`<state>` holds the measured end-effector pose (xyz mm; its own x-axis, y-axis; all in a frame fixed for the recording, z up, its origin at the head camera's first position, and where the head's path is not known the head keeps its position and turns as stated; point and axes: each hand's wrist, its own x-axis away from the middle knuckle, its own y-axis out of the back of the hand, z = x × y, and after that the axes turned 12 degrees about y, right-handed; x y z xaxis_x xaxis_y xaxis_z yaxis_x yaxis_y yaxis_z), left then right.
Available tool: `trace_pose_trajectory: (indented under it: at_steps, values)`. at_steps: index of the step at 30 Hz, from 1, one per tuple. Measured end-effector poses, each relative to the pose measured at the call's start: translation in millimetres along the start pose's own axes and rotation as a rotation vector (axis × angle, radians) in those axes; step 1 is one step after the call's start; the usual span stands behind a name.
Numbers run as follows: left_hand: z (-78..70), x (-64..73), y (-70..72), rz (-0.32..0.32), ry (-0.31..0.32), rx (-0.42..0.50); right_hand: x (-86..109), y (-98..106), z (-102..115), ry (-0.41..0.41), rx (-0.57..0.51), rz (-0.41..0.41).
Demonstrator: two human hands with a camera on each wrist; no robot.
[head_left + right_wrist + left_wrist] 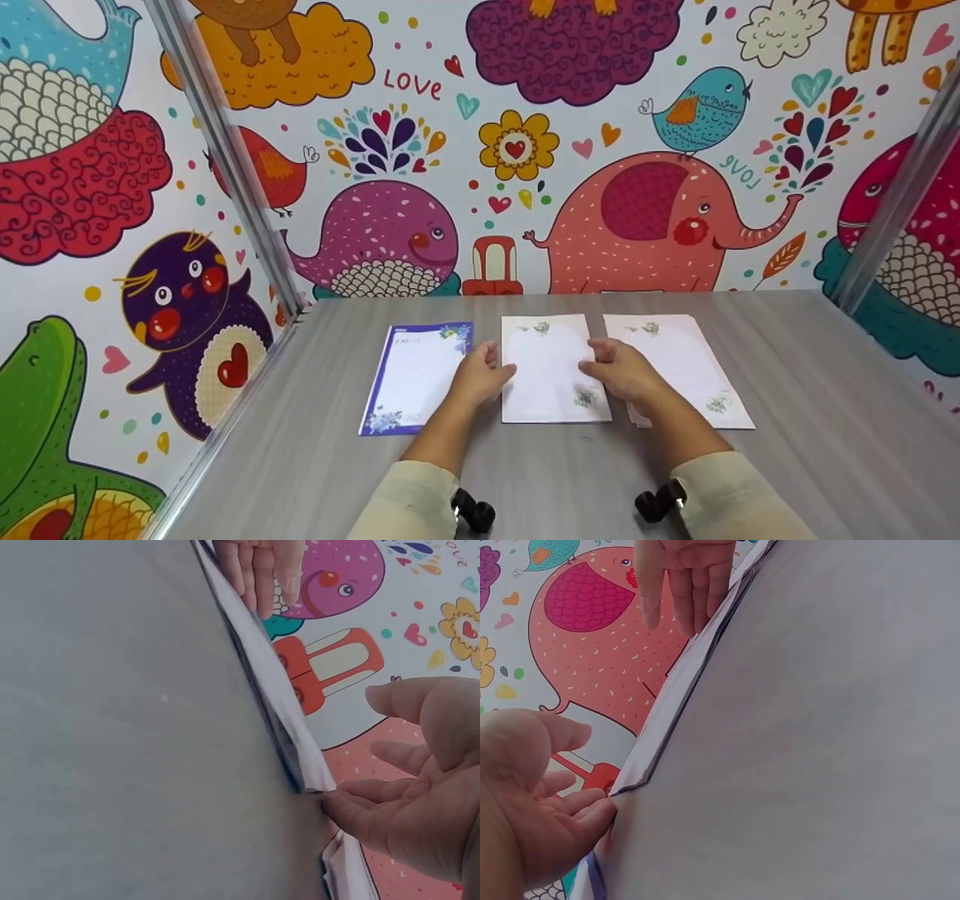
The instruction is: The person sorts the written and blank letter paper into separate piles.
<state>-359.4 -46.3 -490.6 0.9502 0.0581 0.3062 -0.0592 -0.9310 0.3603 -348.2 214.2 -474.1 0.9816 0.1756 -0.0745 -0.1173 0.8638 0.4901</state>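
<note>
A stack of white paper (pixel 544 375) with small green leaf prints lies flat on the grey table, between the two hands. My left hand (pixel 480 379) is at its left side, and my right hand (pixel 624 371) is at its right side. In the left wrist view the left fingertips (pixel 604 811) are right at the stack's near corner, with the thumb raised above. The right wrist view has the right fingertips (pixel 341 806) at the opposite corner, thumb likewise lifted and fingers relaxed. Both hands face each other across the paper.
To the left lies a sheet with a purple border and blue flowers (pixel 420 375), partly behind the left hand. Another leaf-printed white stack (pixel 686 367), slightly fanned, lies to the right under the right forearm. Cartoon-printed wall panels (pixel 517 210) enclose the grey table (pixel 300 465).
</note>
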Motion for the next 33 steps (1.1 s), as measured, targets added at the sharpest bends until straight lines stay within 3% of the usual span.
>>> trace_pose_trajectory:
  at_steps: [6, 14, 17, 20, 26, 33]
  values:
    - [0.0, 2.5, 1.9, 0.055, -0.006, -0.095, 1.5, -0.5, -2.7, 0.024, 0.098, 0.083]
    - [2.1, 12.4, 0.1, 0.147, -0.150, -0.469, 7.8, -1.9, -1.7, 0.153, 0.338, 0.315]
    - [2.3, 16.2, -1.9, 0.162, -0.186, -0.600, 9.4, -3.5, -0.1, 0.165, 0.401, 0.343]
    - [2.0, 19.5, -3.9, 0.166, -0.183, -0.678, 10.2, -5.2, 0.8, 0.179, 0.454, 0.348]
    - [0.7, 23.0, -6.2, 0.163, -0.159, -0.707, 10.2, -7.3, 0.9, 0.168, 0.489, 0.336]
    - [-0.1, 20.1, -7.1, 0.137, -0.131, -0.658, 9.4, -8.4, 2.7, 0.169, 0.495, 0.304]
